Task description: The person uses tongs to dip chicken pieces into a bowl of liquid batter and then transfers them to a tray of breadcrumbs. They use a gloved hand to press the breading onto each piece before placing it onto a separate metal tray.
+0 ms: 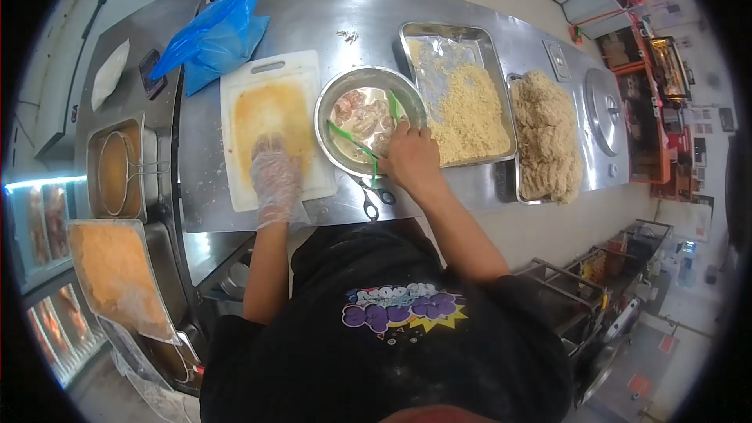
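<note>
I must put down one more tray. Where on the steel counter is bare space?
Bare steel counter lies behind the cutting board and bowl, between the blue bag and crumb tray. The front edge is crowded: scissors and both hands.

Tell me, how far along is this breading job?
Done: a heap of breaded pieces fills the far tray. In hand: the gloved left hand presses on the board; the right hand grips the bowl. Left: pieces remain in the bowl, crumbs in the crumb tray.
</note>
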The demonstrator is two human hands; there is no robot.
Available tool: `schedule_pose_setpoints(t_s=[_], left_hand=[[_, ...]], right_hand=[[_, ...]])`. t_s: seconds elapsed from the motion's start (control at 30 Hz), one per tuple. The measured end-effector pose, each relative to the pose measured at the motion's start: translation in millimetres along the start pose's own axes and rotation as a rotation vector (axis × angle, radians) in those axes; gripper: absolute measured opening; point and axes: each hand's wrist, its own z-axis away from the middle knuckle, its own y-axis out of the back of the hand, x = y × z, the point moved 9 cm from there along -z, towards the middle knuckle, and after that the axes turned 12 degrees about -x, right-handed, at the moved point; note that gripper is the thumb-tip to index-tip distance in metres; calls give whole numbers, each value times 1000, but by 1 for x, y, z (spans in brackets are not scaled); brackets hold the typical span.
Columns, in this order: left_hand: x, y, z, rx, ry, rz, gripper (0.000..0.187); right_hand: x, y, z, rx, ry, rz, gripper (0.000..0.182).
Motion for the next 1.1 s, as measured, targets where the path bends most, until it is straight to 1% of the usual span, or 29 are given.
schedule_pose_setpoints(t_s=[0.07,0.1,0.17,0.2,0.27,0.3,0.37,0.4,0.47,0.5,0.57,0.6,0.67,0.7,0.77,0.8,0.87,0.9,0.97,1.1], left_hand=[[-5,-9,-3,3,-20,3,62],[-7,-12,-5,7,-33,-4,62],[-8,-8,-1,29,-41,9,61],[-7,-6,0,51,-58,15,61],[-10,-9,-1,68,-75,25,61],[-10,-10,-1,90,-91,30,61],[-11,-14,1,109,-113,27,60],[-11,-15,2,132,-132,18,60],[-13,-20,0,137,-135,28,60],[-14,-21,-1,147,-140,34,60],[-13,-17,-1,136,-128,43,61],[-13,-14,-1,127,-119,53,61],[-13,-13,0,115,-112,52,62],[-14,-14,0,106,-106,51,62],[-14,-14,2,109,-104,41,62],[-14,-14,2,116,-105,30,62],[-14,-17,1,122,-110,33,62],[-14,-17,1,130,-112,35,62],[-14,-19,0,124,-118,36,62],[-11,-8,4,120,-116,40,62]], right_hand=[[-1,-3,-6,-80,-25,-1,74],[-2,2,-9,-80,-19,7,74],[9,4,-10,-223,-56,-237,60],[12,10,-9,-227,-55,-231,60],[8,13,-6,-294,40,-289,70],[11,9,-9,-296,35,-285,70],[24,-8,-11,-383,-114,-398,79],[25,-11,-10,-387,-117,-395,79],[14,4,-2,-346,-164,-336,89],[11,4,4,-348,-163,-334,89],[-1,14,13,-218,-54,-214,79],[2,12,15,-220,-53,-214,79],[-3,17,18,-162,130,-321,57],[-1,18,21,-165,130,-320,57],[-2,27,28,-194,103,-420,32],[-4,27,31,-195,100,-420,32],[-5,33,36,-104,103,-477,21],[-4,27,36,-104,100,-477,21],[-2,22,36,47,183,-376,22],[-5,14,38,90,215,-339,24]])
